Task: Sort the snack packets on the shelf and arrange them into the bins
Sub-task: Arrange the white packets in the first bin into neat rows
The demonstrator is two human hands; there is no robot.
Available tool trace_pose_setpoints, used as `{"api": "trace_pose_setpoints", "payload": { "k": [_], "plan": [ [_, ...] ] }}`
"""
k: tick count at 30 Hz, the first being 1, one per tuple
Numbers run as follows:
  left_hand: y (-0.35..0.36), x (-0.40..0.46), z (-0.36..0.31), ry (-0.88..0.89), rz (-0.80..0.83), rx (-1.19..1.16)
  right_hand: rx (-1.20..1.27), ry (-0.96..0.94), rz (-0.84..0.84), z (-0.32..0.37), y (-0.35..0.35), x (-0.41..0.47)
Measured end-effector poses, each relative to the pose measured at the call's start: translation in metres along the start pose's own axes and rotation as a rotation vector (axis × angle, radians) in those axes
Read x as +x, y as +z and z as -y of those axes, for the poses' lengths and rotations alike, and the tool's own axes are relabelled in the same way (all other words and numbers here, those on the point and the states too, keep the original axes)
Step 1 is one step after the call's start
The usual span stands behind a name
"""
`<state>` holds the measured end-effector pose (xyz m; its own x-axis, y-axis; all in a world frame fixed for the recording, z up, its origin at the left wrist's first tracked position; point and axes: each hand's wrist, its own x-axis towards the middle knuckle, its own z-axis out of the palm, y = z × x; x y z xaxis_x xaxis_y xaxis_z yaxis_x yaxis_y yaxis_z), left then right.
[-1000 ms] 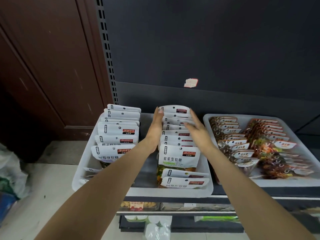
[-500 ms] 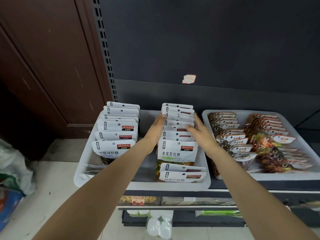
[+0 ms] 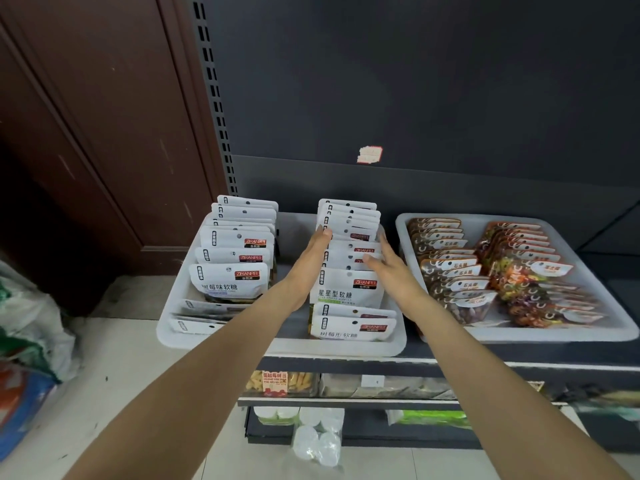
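Both my hands flank the right row of white gummy packets [image 3: 349, 258] in the left bin [image 3: 277, 346], fingers straight: left hand [image 3: 308, 265] against its left edge, right hand [image 3: 391, 271] at its right; row runs away from me.

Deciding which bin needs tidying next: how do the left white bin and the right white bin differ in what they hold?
The left white bin holds white-topped packets; the right white bin holds orange and brown packets. The left bin's two rows stand apart with a gap between; the right bin's rows lie close together. Both hands flank the left bin's right row; none is at the right bin. Both hold two rows.
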<state>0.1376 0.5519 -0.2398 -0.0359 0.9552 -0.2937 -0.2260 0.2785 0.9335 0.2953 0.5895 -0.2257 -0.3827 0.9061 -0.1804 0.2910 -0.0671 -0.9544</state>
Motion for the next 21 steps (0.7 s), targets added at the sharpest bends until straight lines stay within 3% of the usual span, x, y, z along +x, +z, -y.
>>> {"api": "trace_pose_setpoints", "payload": {
  "k": [4,9,12,21],
  "plan": [
    [0.007,-0.015,-0.001,0.090,0.009,-0.022,0.102,-0.028,-0.080,-0.007,-0.005,-0.017],
    [0.006,-0.028,0.008,-0.050,-0.060,0.032,-0.035,0.018,-0.019,-0.012,-0.004,-0.027],
    [0.005,-0.033,0.006,-0.045,-0.070,-0.014,-0.057,0.034,0.015,-0.007,-0.005,-0.028],
    [0.017,-0.044,0.007,-0.042,0.007,-0.111,0.107,0.108,0.024,-0.018,0.003,-0.036]
  ]
}}
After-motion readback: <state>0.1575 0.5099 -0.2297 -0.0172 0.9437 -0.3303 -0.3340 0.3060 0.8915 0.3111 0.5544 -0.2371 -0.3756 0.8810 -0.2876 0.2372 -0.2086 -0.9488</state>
